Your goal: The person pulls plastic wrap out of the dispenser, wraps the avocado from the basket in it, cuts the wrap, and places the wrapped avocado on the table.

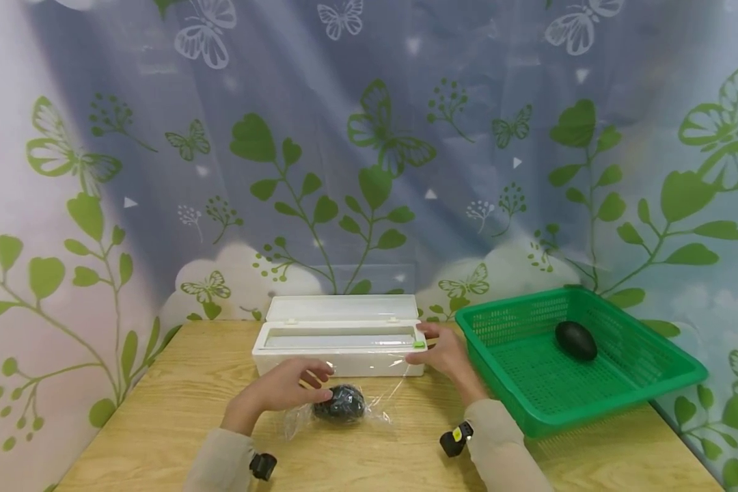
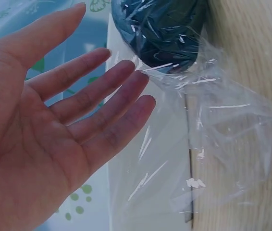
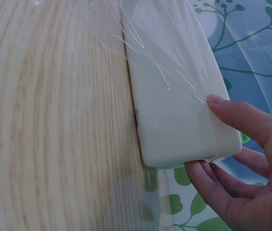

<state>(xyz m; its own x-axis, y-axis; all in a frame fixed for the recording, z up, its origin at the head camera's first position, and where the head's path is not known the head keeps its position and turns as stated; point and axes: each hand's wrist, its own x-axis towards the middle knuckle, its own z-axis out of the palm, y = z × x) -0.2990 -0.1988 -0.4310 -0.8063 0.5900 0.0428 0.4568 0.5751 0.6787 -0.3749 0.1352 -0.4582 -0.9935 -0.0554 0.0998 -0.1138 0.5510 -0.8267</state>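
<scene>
A dark egg-shaped fruit (image 1: 339, 403) lies on the table in crinkled clear cling film (image 2: 232, 110). My left hand (image 1: 292, 384) is beside it, fingers extended and spread in the left wrist view, thumb tip close to the fruit in the head view. Film stretches from the fruit to a white cling film dispenser (image 1: 338, 363), whose lid (image 1: 341, 307) stands raised. At the dispenser's right end, my right hand (image 1: 445, 352) grips the corner, thumb on the front face and fingers around the end. A green slide cutter (image 1: 419, 345) sits beside those fingers.
A green plastic basket (image 1: 529, 425) stands on the right of the wooden table (image 1: 221, 342), close to the right forearm. Inside it lies a second dark egg-shaped fruit (image 1: 576, 341). A curtain (image 1: 320, 205) with leaves and butterflies hangs behind the table.
</scene>
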